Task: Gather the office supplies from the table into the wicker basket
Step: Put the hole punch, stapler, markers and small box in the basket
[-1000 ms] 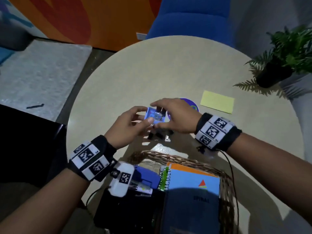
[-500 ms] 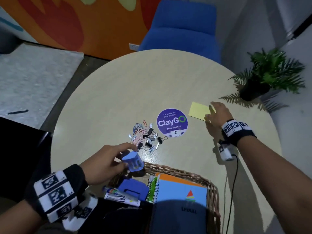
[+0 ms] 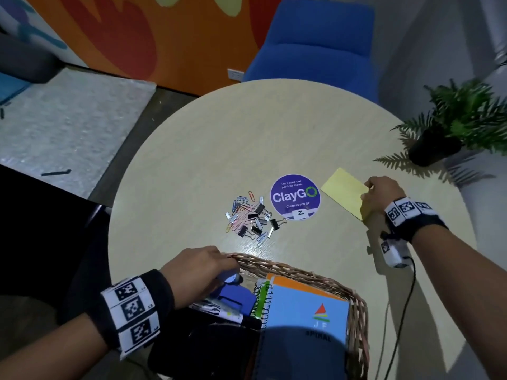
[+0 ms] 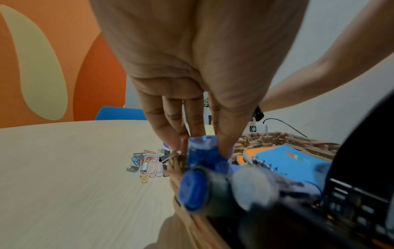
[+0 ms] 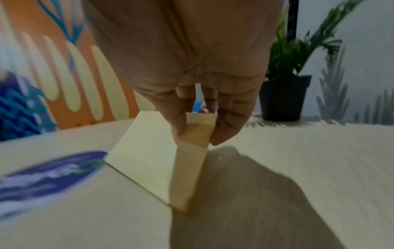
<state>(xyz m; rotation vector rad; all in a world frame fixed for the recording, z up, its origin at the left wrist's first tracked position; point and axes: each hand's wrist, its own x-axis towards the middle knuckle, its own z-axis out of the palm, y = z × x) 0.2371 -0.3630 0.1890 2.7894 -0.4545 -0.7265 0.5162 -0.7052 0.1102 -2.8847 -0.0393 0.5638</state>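
Both hands grip: left hand (image 3: pixel 201 263) fingers (image 4: pixel 224 134) pinch a blue box (image 4: pixel 202 152), right hand (image 3: pixel 381 197) fingers (image 5: pixel 177 121) pinch yellow notepad (image 3: pixel 343 192).

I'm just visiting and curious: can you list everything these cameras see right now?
table: one, pale wood, round
basket: one, wicker, table's near edge
notebooks: a stack, blue on top, in basket
small box: one, blue, at basket rim in left hand
clips: a pile, mixed colours, mid-table
sticker: one, purple, beside clips
sticky pad: one, yellow, right of sticker
plant: one, green, black pot
chair: one, blue, beyond table
left hand: holds small box
right hand: pinches sticky pad
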